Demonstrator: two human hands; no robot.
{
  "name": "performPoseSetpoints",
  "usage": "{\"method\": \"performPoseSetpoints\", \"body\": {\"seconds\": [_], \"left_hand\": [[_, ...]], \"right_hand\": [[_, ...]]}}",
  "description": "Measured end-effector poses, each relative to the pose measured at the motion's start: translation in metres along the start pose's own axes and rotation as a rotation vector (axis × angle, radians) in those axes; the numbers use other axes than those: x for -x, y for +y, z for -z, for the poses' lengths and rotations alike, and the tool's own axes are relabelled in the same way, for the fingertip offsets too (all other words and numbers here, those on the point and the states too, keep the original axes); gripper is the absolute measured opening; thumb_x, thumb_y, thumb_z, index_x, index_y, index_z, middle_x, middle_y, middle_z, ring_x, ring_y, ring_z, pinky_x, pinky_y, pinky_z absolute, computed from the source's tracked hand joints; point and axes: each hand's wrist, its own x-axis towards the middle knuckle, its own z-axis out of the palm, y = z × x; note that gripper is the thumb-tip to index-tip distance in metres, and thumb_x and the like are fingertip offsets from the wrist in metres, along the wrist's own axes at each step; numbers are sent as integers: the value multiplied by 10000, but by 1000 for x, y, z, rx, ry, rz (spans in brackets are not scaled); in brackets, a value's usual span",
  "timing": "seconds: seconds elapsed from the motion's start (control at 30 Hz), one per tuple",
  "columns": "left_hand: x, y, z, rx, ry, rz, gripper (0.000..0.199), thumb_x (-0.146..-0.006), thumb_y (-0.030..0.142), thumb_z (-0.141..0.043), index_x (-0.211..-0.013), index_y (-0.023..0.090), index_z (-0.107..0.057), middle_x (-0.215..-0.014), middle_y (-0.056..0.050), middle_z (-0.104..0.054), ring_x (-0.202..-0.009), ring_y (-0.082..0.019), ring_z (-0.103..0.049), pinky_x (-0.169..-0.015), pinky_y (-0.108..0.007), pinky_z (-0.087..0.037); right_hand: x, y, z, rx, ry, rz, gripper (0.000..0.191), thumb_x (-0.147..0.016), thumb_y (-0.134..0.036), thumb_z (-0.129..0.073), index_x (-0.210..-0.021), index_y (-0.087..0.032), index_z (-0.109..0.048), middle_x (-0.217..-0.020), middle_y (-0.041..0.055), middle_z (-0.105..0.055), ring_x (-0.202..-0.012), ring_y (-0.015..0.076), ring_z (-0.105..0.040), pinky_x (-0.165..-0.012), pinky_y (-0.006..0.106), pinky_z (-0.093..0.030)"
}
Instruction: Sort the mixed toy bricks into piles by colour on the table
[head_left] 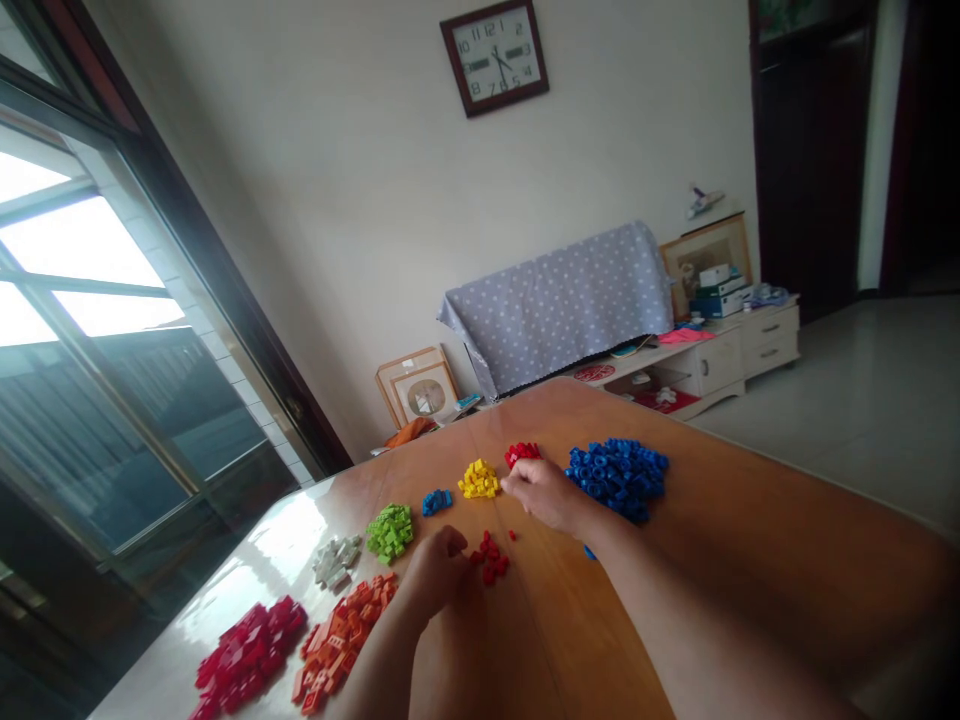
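I hover my left hand (441, 572) beside loose red pieces (491, 565), right hand (546, 492) beside yellow pieces (478, 480); I cannot tell either grip.

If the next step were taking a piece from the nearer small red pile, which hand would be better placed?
Probably the left hand: it is close beside the nearer red pile, while the right hand is farther across the table, by the yellow pile.

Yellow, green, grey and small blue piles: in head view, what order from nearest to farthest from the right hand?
1. Yellow pile, left of right hand
2. Small blue pile, farther left
3. Green pile, left again
4. Grey pile, left of green
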Motion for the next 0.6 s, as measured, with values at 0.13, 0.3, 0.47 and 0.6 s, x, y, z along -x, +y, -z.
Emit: {"method": "performPoseSetpoints", "body": {"seconds": [0.13, 0.3, 0.47, 0.6], "left_hand": [[-14, 4, 3, 27, 30, -5, 178, -636, 150, -607, -799, 185, -670, -616, 21, -578, -559, -124, -482, -543, -222, -299], [-44, 36, -24, 60, -30, -70, 93, -658, 175, -624, -738, 182, -671, -598, 25, -562, -535, -118, -462, -540, -224, -302], [-78, 64, -68, 22, -50, -110, 84, -627, 106, -635, -658, 175, -671, -617, 7, -597, -601, -140, -528, -594, -229, -362], [-99, 71, -87, -10, -36, -98, 159, -649, 64, -612, -727, 172, -700, -687, 1, -649, -705, -150, -583, -658, -229, -398]], "right_hand": [[-8, 1, 23, -479, 457, 2, 339, -844, -508, -533, -688, -207, -519, -524, -54, -457, -498, 103, -401, -503, 224, -330], [-13, 8, 36, -808, 602, -153, 282, -759, -469, -638, -715, -202, -556, -484, -67, -445, -418, 82, -306, -423, 238, -230], [-18, 12, 36, -874, 646, -160, 277, -746, -450, -676, -712, -201, -558, -460, -67, -446, -403, 74, -308, -398, 237, -244], [-21, 14, 36, -891, 668, -148, 272, -735, -434, -686, -685, -195, -565, -440, -71, -449, -388, 68, -303, -399, 240, -228]]}}
